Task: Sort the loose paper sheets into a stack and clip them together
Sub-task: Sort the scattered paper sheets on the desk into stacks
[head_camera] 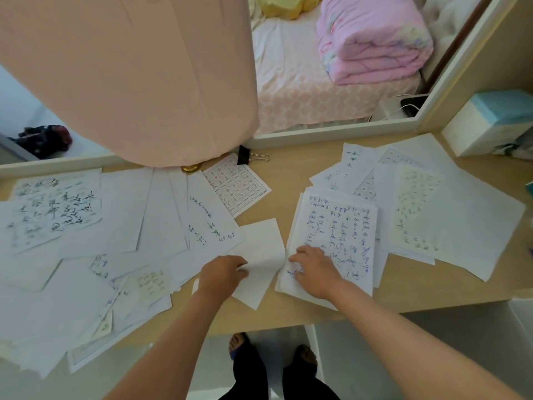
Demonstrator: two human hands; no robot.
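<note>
The desk [288,183] stretched beneath both my hands. Loose sheets [115,226] lay scattered to the left of my left fingers, and fanned sheets [461,215] lay to the right of my right ones. My right hand [313,269] rested with relaxed fingers pressing on the handwritten stack [337,235]. My left hand [223,274] pinched the edge of a blank sheet [259,246], which lay between my two hands, just beside the stack. The binder clip [243,155] sat well beyond my fingertips, untouched.

soft even daylight, faint shadows, wide-angle bending at the edges, slight overall blur.
</note>
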